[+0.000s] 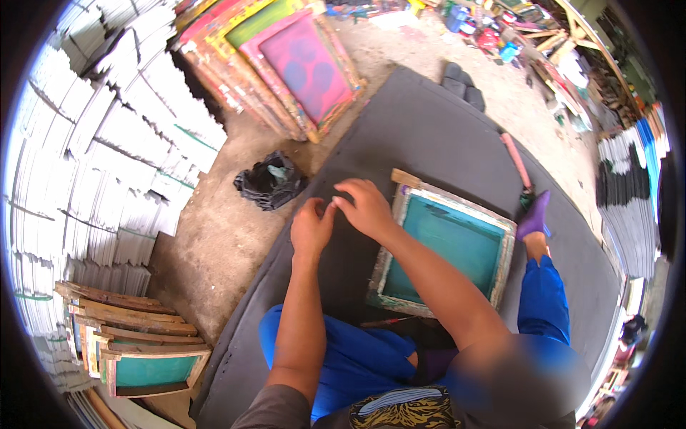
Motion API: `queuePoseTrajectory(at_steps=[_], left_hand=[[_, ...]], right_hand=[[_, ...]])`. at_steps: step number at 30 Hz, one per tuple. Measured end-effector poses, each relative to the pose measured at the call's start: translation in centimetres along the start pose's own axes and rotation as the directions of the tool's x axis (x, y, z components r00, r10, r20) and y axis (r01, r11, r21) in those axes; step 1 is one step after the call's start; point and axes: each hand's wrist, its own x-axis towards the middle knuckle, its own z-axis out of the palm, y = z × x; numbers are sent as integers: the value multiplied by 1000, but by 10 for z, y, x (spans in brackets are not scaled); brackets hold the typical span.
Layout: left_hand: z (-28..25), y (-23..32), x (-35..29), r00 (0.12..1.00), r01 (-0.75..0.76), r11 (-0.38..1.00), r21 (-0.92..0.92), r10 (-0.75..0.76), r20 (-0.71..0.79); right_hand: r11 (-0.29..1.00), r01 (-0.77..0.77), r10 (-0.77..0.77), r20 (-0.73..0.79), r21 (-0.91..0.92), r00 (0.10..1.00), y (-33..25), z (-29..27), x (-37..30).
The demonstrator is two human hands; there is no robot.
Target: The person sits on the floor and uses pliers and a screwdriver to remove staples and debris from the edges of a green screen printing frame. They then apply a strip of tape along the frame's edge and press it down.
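My left hand [312, 229] and my right hand [368, 209] meet above the left edge of the dark grey mat [429, 121]. Thumbs and fingers are pinched together, fingertips touching or nearly so; whatever they hold, if anything, is too small to make out. Beside my right forearm a wooden printing screen [446, 239] lies flat, its mesh teal and its frame stained with paint. A small wooden block [406, 177] sits at its upper left corner. Just beyond my left hand, a black plastic bag [270, 182] stands open on the floor with something pale green inside.
Paint-stained frames [307, 68] lean together at the back. More wooden screens [153, 372] stand at the lower left, below tall white stacks [107, 143]. A pink-handled tool [514, 159] lies near my purple-socked foot [534, 217]. Grey stacks [627, 196] rise at the right.
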Motion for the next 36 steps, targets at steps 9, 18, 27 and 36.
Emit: queuePoseTrajectory(at_steps=[9,18,27,36], left_hand=[[59,41,-104,731,-336,799,498,-112,673],[77,48,-109,878,-342,677,652,-17,478],[103,38,-42,978,-183,902,390,207,-19],[171,46,-200,967,127,989,75,-140,213]], right_hand=[[552,-637,564,-321,-538,760,118,-194,-277],[378,-870,791,-378,-317,482,166,-241,-381],[473,-880,838,-330,40,435,136,-194,-311],[629,-755,702,-281,-187,655,127,-195,-309]])
